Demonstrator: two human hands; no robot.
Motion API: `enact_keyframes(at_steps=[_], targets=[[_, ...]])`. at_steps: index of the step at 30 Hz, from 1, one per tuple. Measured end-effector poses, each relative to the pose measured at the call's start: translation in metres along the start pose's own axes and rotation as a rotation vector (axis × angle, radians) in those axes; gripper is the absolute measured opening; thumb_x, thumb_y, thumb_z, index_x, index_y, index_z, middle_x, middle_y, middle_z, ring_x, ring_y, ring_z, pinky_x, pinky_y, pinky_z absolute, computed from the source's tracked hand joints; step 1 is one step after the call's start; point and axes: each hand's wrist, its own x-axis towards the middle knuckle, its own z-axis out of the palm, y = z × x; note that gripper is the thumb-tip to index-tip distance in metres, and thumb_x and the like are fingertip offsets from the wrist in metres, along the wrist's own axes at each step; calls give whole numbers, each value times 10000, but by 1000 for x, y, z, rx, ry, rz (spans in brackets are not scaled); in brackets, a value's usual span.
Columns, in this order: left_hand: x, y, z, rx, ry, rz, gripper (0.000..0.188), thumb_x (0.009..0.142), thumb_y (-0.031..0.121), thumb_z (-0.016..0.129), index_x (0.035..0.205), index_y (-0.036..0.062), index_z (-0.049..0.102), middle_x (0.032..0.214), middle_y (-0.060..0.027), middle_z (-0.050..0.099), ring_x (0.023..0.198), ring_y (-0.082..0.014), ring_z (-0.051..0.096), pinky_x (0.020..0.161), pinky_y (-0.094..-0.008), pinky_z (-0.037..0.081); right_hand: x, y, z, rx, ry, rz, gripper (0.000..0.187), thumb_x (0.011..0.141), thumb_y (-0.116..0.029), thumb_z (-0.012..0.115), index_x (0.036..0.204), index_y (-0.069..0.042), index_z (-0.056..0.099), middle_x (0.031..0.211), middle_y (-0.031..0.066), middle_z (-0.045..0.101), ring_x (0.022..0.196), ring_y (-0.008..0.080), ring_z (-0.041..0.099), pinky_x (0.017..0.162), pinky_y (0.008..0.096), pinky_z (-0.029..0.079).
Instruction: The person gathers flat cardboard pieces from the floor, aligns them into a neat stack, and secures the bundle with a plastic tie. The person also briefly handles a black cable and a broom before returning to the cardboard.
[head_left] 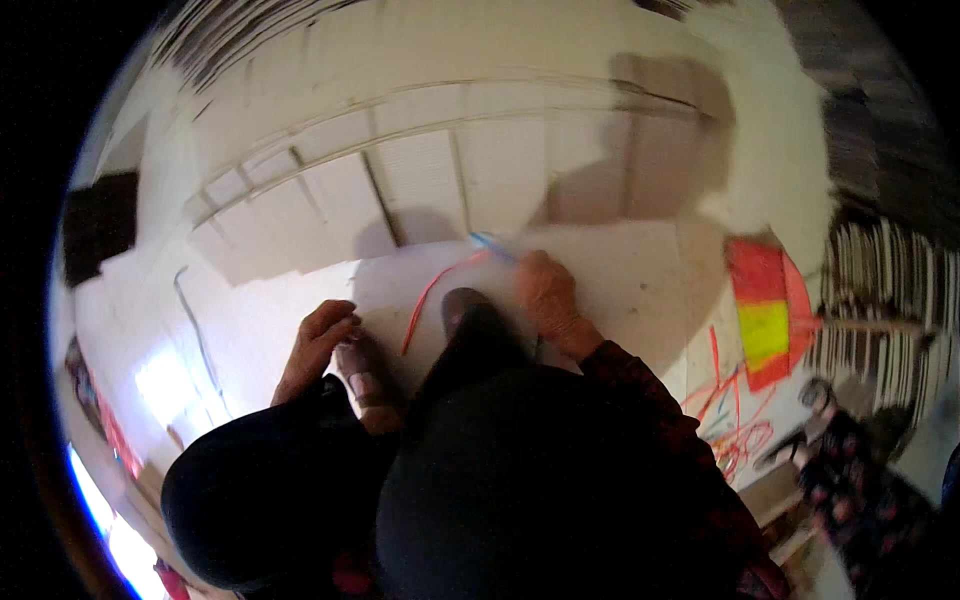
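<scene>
My right hand [547, 293] is closed around one end of a thin blue object [492, 246], blurred, whose exact kind I cannot make out. A narrow red strip [430, 296] meets its far tip and curves down to the left over the pale floor. My left hand [318, 345] hangs by my left knee, above a brown shoe [367, 383], fingers loosely bent and slightly apart, with nothing visible in them. Ahead of both hands lies a row of overlapping pale flat panels [420, 180], like cardboard, crossed by long thin lines. My shadow falls on them.
A red and yellow sack [765, 318] lies at the right, beside stacked flat sheets [868, 290]. Tangled red strips [740, 445] lie below it. Another person in dark floral clothing [860, 490] is at the lower right. A thin grey strip [195, 325] lies on the left.
</scene>
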Motion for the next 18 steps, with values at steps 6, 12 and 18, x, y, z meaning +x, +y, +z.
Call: enact_keyframes(at_steps=[6,12,18], targets=[[16,-26,-9,-110,-98,137,271,881,109,527,1131,5,529,964,-86,599,854,-182,585,767,-300,457,-109,94,-49,-210,455,568,69,856,-37,475,841,-13,412,712,236,470,695,444,514,574,461,402],[16,-14,3,-110,-186,130,249,883,119,520,1108,11,525,939,-81,602,821,-170,578,739,-287,464,-337,110,-147,-406,458,1325,237,919,-217,438,896,10,504,845,243,605,756,423,569,649,473,433],[9,-14,13,-130,-312,136,295,845,171,592,1091,18,538,928,-84,599,803,-176,567,728,-297,451,-506,34,-219,-773,-151,1619,323,898,-278,442,1032,-21,587,973,192,612,890,367,598,804,501,449]])
